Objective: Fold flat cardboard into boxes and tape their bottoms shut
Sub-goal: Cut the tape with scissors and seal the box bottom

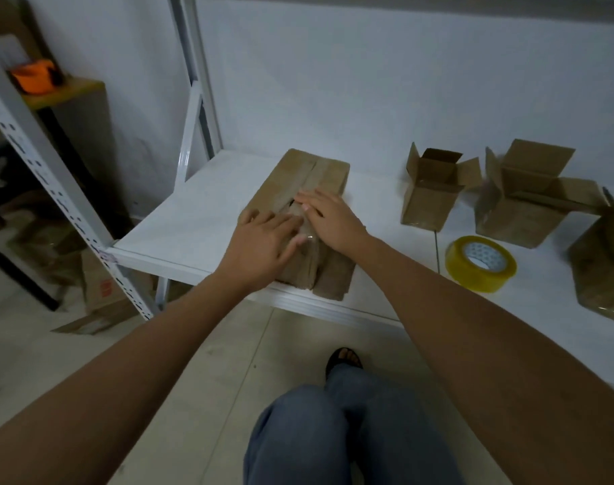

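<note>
A brown cardboard box (pixel 328 176) lies upside down on the white shelf (pixel 200 211), its bottom flaps closed with a strip of clear tape along the seam. My left hand (pixel 263 239) lies flat on the near left flap, fingers straight. My right hand (pixel 328 213) presses flat on the taped seam, fingers pointing left. A roll of yellowish clear tape (pixel 480 262) lies on the shelf to the right of the box.
Three folded boxes stand open-topped at the right: a small box (pixel 431 194), a wider box (pixel 529 201), and a third box (pixel 606 260) at the frame's edge. A white shelf post (pixel 53 190) rises at left. Flat cardboard (pixel 102 295) lies on the floor below.
</note>
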A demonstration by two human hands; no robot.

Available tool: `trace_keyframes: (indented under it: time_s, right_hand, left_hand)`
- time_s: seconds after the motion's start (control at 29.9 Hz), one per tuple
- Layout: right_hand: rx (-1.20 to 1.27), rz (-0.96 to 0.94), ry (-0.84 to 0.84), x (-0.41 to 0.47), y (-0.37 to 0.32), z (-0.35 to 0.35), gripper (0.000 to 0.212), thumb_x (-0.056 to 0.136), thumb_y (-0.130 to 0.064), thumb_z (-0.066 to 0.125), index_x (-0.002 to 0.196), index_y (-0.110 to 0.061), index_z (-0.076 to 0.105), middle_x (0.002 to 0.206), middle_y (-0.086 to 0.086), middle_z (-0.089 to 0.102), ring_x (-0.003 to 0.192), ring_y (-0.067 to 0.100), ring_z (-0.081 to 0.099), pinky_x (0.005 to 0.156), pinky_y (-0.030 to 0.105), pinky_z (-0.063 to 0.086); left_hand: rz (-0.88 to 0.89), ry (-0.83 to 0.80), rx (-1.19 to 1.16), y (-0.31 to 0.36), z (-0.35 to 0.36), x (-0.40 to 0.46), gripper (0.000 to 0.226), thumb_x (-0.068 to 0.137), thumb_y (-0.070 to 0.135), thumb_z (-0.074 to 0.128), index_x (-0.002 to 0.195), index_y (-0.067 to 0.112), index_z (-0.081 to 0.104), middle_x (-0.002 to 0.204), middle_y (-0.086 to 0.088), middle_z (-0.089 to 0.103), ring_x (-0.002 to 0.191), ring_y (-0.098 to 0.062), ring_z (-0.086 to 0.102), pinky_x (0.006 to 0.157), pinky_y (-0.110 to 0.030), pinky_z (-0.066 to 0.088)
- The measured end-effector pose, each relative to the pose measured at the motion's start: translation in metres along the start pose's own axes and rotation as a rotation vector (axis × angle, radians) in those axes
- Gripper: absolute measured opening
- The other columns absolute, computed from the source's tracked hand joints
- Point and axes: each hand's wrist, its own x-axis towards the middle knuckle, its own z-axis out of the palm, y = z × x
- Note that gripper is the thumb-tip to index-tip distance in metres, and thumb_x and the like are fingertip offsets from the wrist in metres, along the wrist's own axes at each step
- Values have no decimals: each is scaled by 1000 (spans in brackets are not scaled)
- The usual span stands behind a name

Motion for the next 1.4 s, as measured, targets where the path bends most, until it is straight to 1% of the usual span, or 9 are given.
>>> trace_keyframes:
  time_s: [0.07, 0.13, 0.2, 0.27, 0.6, 0.9, 1.07, 1.24, 1.4]
  right_hand:
    - [89, -18, -16, -1, -3, 1, 39, 104, -28, 30, 139, -22, 46, 150, -8, 37, 143, 16, 20, 118, 47, 12]
    - [114, -46, -15, -6, -1, 0, 40, 104, -26, 29, 141, -19, 44, 151, -3, 36, 144, 17, 19, 119, 44, 9]
    - [101, -97, -26, -17, 5, -2, 41, 105, -25, 28, 143, -14, 39, 153, 3, 32, 145, 18, 16, 119, 33, 5]
    - [83, -157, -48, -32, 13, -2, 44, 104, -26, 28, 146, -14, 33, 155, 4, 25, 146, 15, 10, 118, 28, 3]
    - [-59, -287, -77, -43, 36, -12, 55, 98, -40, 44, 148, -26, 28, 157, -6, 19, 145, 8, 9, 114, 30, 18]
    - [-222, -357, 196, -47, 28, 12, 57, 91, -34, 42, 139, -3, 41, 146, 15, 40, 139, 28, 30, 109, 33, 21]
    - [-292, -412, 323, -41, 37, 28, 60, 92, -42, 45, 137, -3, 41, 142, 17, 45, 136, 29, 34, 109, 36, 28]
    - [-200, -408, 236, -36, 48, 28, 71, 91, -56, 42, 142, -8, 34, 150, 12, 34, 142, 24, 22, 112, 34, 22]
    - [-62, -349, 76, -40, 46, 20, 87, 81, -53, 62, 147, -11, 26, 156, 6, 19, 144, 12, 3, 115, 32, 10]
  left_hand:
    - [24, -9, 43, -9, -5, 7, 41, 97, 35, 34, 107, 17, 69, 96, -2, 73, 81, -25, 63, 76, -35, 34]
    - [27, -96, 27, -18, -1, 11, 45, 98, 37, 31, 119, 17, 66, 116, -4, 68, 104, -25, 62, 85, -36, 40]
    - [11, -181, -70, -26, 10, 10, 55, 98, 43, 24, 135, 15, 54, 139, -6, 53, 131, -24, 45, 106, -33, 30]
    - [-13, -192, -140, -31, 17, 9, 58, 98, 45, 21, 140, 15, 48, 145, -7, 46, 138, -23, 37, 111, -27, 20]
    - [38, -219, -135, -44, 23, 14, 76, 94, 64, 7, 143, 18, 43, 148, -6, 42, 138, -23, 36, 112, -36, 30]
    - [49, -217, -127, -43, 23, 12, 75, 93, 65, 12, 143, 18, 43, 148, -5, 42, 137, -24, 38, 109, -35, 30]
    - [61, -196, -119, -44, 24, 12, 67, 94, 60, 22, 143, 19, 43, 148, -4, 43, 136, -23, 39, 108, -33, 30]
    - [55, -174, -104, -45, 26, 14, 59, 95, 52, 29, 142, 19, 45, 147, -4, 44, 136, -23, 40, 107, -31, 29]
    - [20, -161, -104, -40, 27, 14, 61, 93, 54, 28, 141, 20, 47, 146, -2, 45, 135, -22, 40, 106, -30, 30]
